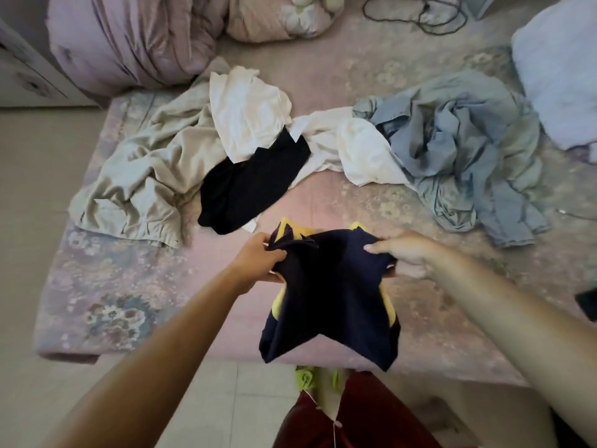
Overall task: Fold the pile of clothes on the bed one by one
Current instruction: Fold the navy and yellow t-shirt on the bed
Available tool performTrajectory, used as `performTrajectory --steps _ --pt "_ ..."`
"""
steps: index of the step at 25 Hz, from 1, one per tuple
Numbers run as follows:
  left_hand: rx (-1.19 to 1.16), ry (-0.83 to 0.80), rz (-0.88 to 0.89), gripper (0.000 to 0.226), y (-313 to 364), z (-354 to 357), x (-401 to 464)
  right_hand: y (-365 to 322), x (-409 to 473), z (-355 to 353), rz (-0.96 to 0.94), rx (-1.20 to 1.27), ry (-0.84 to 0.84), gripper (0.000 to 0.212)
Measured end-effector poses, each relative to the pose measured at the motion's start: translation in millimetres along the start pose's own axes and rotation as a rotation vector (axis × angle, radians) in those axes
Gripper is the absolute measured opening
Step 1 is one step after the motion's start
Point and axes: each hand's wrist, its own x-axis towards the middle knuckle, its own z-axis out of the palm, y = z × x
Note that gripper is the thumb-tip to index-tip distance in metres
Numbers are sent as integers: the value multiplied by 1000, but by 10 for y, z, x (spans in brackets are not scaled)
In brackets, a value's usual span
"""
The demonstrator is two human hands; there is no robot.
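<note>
I hold up a pair of navy shorts with yellow trim (329, 295) above the near edge of the bed (129, 286). My left hand (261, 257) grips the waistband's left side. My right hand (400, 250) pinches its right side, thumb on top. The legs hang down toward me. Behind it lies the pile: a beige garment (139, 176), a white garment (248, 114), a black garment (252, 185), another white piece (355, 150) and a crumpled light blue shirt (462, 150).
A rolled pink quilt (129, 43) and a pillow (274, 21) sit at the bed's far end. A black cable (420, 14) lies at the back. A pale blue folded cloth (562, 76) is at the right. A dark object (588, 302) lies at the right edge.
</note>
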Motion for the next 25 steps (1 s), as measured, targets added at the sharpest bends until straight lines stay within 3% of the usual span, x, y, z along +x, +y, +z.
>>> performTrajectory --steps 3,8,12,17,19,22,25 --pt "54 8 72 17 64 283 179 -21 203 280 -117 -2 47 19" --pt "218 50 122 24 -63 17 480 -101 433 -129 -196 6 99 29" --pt "225 -108 52 24 -75 -198 443 -118 436 -581 -131 -167 -67 27" --pt "122 -387 -184 31 73 -481 489 -285 582 -1046 111 -220 -293 32" --pt "99 -424 -274 28 119 -588 657 -400 730 -1210 182 -261 -383 35" --pt "319 -310 -304 18 6 -677 1295 -505 1307 -1401 247 -509 -344 20" --pt "626 -35 -195 15 -384 -545 2165 -417 2109 -1348 94 -927 -79 9"
